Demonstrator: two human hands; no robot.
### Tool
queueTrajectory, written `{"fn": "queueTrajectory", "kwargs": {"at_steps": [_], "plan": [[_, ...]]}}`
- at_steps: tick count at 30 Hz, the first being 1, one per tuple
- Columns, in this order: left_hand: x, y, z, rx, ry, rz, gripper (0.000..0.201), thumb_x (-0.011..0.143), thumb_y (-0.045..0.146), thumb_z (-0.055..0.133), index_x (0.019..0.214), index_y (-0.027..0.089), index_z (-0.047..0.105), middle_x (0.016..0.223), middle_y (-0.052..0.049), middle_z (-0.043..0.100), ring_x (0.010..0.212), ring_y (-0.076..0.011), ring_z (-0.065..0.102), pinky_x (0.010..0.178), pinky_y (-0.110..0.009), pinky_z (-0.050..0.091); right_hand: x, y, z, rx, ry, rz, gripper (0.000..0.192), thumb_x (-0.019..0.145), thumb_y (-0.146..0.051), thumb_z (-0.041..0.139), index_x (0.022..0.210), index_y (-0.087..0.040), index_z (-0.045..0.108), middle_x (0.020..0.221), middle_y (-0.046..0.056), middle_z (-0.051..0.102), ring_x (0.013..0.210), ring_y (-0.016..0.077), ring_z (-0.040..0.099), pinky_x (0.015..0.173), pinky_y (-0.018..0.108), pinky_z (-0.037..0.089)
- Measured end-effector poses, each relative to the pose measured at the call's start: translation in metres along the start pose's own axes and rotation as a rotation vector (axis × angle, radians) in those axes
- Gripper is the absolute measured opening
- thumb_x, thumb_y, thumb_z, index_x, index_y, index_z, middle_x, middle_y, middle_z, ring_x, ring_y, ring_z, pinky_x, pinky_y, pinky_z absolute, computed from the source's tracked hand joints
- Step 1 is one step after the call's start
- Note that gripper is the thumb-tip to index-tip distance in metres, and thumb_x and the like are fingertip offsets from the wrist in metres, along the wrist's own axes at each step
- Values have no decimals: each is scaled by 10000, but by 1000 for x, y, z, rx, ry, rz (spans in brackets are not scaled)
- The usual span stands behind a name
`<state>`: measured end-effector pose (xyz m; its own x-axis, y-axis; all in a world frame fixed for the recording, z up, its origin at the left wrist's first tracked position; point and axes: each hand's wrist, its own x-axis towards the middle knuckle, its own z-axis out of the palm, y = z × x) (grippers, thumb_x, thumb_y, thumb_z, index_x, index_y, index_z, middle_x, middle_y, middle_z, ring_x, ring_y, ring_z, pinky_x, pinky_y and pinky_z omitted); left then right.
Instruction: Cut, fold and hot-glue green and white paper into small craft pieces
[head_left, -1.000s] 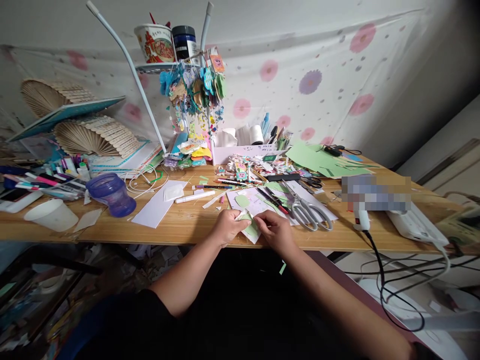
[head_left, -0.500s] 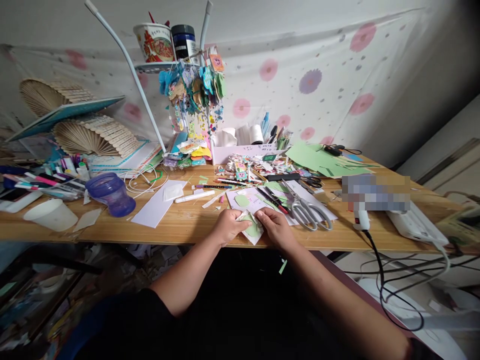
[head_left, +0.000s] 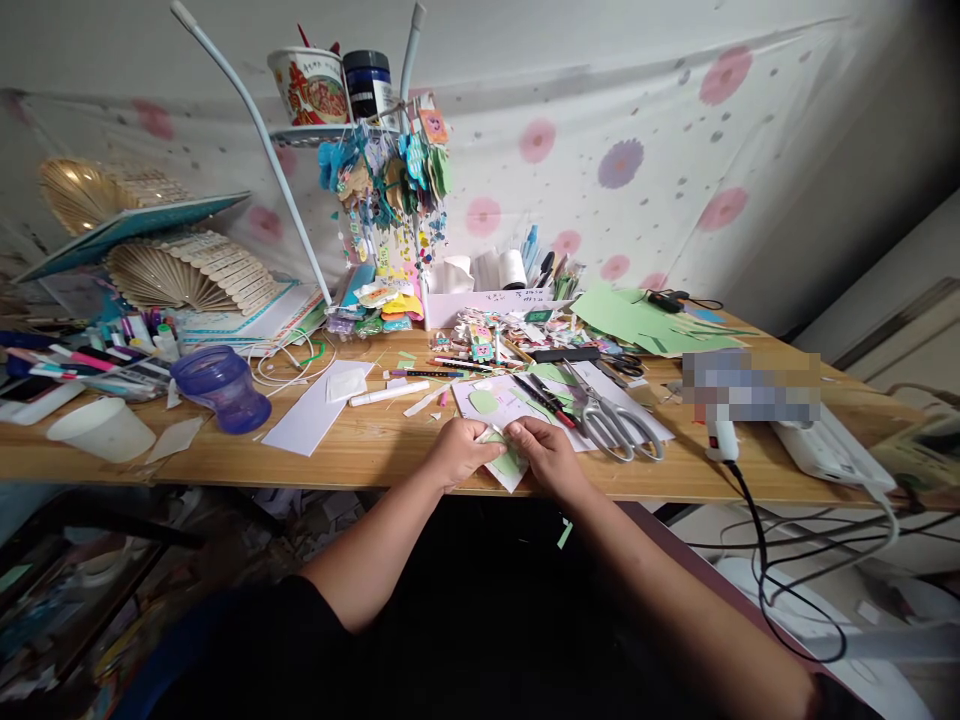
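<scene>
Between my hands, near the table's front edge, is a small piece of green and white paper point(head_left: 510, 468). My left hand point(head_left: 459, 452) pinches its left side, thumb on top. On the right side, my right hand point(head_left: 546, 450) grips it between thumb and fingers, close to the other thumb. The fingers hide part of the paper. Just beyond it, a rounded green paper cutout point(head_left: 483, 401) lies on a white sheet point(head_left: 510, 402). Black and red pens point(head_left: 546, 398) rest on that sheet, and large grey-handled scissors point(head_left: 611, 420) lie to the right of my right hand.
On the left stand a purple jar point(head_left: 221, 390) and a white cup point(head_left: 102, 430). A white card point(head_left: 315, 410) and a white marker point(head_left: 390, 392) lie left of centre. A corded tool point(head_left: 722, 435) and a power strip point(head_left: 832, 445) are at right. Green sheets point(head_left: 637, 315) lie behind.
My right thumb has shifted slightly left toward my left thumb. The held paper has turned or shifted a little, its lower corner now pointing further right.
</scene>
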<state>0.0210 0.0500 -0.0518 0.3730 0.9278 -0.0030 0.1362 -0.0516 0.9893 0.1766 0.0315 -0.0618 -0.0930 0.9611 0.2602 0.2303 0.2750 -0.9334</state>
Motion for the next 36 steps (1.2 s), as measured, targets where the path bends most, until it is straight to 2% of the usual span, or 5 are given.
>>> {"fn": "queueTrajectory", "kwargs": {"at_steps": [7, 18, 24, 29, 36], "plan": [[1, -2, 0, 104, 13, 24, 315, 619, 346, 657, 495, 157, 437, 472, 62, 347, 468, -66, 317, 456, -209, 234, 1, -2, 2, -19, 44, 11, 303, 723, -466, 616, 645, -176, 577, 607, 10, 555, 576, 142, 475, 551, 262, 377], [0, 2, 0, 77, -4, 8, 249, 621, 316, 657, 528, 138, 509, 481, 55, 409, 473, -73, 364, 465, -210, 267, 2, -5, 0, 54, 5, 76, 327, 676, -488, 666, 645, -175, 576, 596, -4, 536, 559, 130, 449, 536, 254, 352], [3, -5, -1, -55, 32, 1, 204, 617, 301, 680, 653, 108, 623, 585, 0, 571, 530, -113, 498, 529, -237, 392, 2, 3, -5, 257, 44, 99, 384, 782, -548, 541, 701, -175, 590, 633, 3, 534, 561, 130, 453, 529, 253, 358], [3, -10, 0, -80, 77, 33, 216, 621, 309, 691, 622, 107, 613, 550, 6, 554, 509, -104, 482, 510, -228, 380, 1, 1, -6, 99, 13, 82, 341, 692, -494, 664, 627, -178, 556, 575, -25, 496, 538, 117, 417, 524, 245, 339], [2, -6, 2, -98, 89, 15, 212, 611, 311, 692, 622, 113, 618, 570, 2, 571, 523, -115, 503, 519, -234, 397, 2, -1, -5, 107, 30, 60, 359, 747, -517, 593, 653, -171, 579, 600, -6, 530, 571, 127, 444, 547, 254, 353]]}}
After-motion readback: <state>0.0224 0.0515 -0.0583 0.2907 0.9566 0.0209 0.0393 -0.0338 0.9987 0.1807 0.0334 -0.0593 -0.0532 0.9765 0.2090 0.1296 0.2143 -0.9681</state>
